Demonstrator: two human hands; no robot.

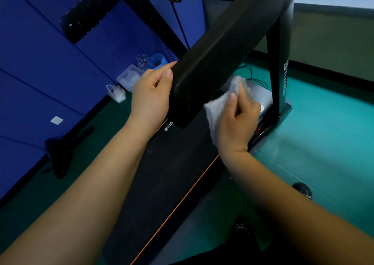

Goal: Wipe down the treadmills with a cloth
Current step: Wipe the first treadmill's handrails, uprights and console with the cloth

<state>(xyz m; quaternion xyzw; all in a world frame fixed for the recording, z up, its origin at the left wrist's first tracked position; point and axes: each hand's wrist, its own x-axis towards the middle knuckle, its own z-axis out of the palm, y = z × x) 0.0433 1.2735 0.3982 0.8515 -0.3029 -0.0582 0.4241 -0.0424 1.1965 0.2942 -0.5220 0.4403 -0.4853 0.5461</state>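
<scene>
A black treadmill fills the middle of the view, its belt (172, 173) running toward me and its thick black handrail (218, 48) slanting down from the upper right. My left hand (150, 96) grips the left side of the handrail's near end, thumb lying along it. My right hand (237, 123) holds a pale grey cloth (216, 111) bunched against the handrail's right side near that end. A black upright post (280, 66) rises at the right.
Blue padded mats (40, 72) cover the floor on the left, green flooring (327, 135) on the right. Plastic bags and a clear container (129, 78) lie beyond the treadmill's left edge. A dark object (60, 153) lies on the mat edge. My shoes (302, 190) stand beside the belt.
</scene>
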